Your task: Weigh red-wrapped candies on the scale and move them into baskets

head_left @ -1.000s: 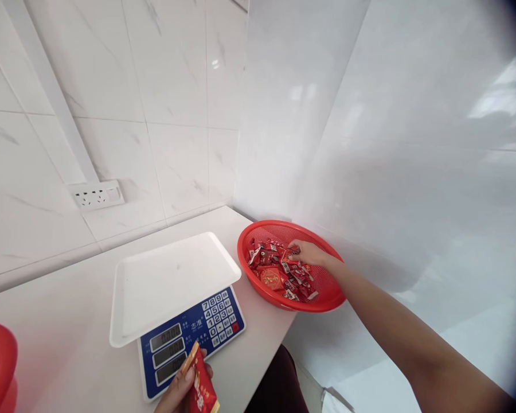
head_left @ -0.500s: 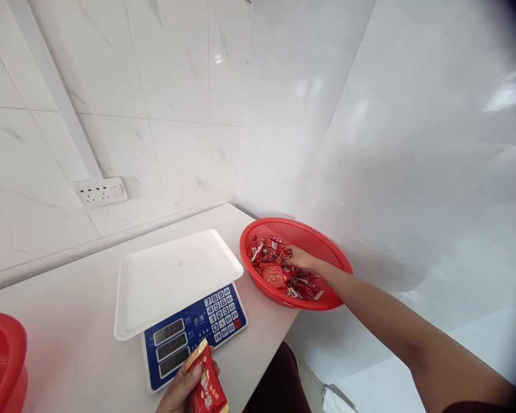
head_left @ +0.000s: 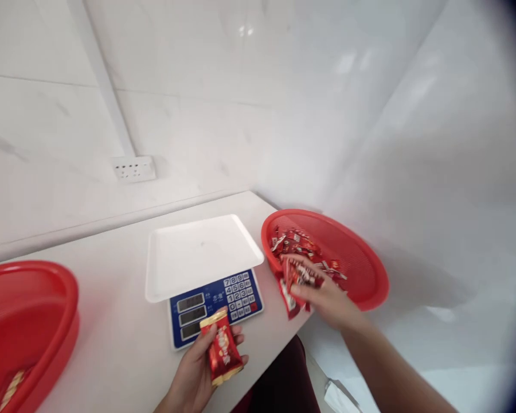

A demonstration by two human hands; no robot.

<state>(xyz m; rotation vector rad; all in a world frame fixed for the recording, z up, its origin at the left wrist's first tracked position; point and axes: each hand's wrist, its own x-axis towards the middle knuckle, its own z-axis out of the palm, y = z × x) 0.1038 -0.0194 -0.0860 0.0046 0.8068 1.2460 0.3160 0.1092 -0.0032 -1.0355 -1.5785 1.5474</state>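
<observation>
A red packet with gold ends (head_left: 223,349) lies across the palm of my left hand (head_left: 198,367), thumb pressed on top, in front of the scale. My right hand (head_left: 327,295) grips several small red packets (head_left: 298,275), one hanging below the fingers, over the near left rim of the right basket. More red packets (head_left: 294,238) lie inside that red plastic basket (head_left: 370,264). Between the baskets stands a digital scale (head_left: 217,304) with a blue keypad panel and a bare white tray (head_left: 202,246). Its display digits are too blurred to read.
Another red basket (head_left: 64,310) stands at the left, with a gold-and-red packet (head_left: 12,390) low in it. The white table (head_left: 120,344) meets a tiled wall with a socket (head_left: 133,168). A grey-white wall rises beyond the right basket.
My right hand has come up out of the right basket toward me, now with several red packets in it. My left hand still holds its packet, turned palm up. The view has swung left.
</observation>
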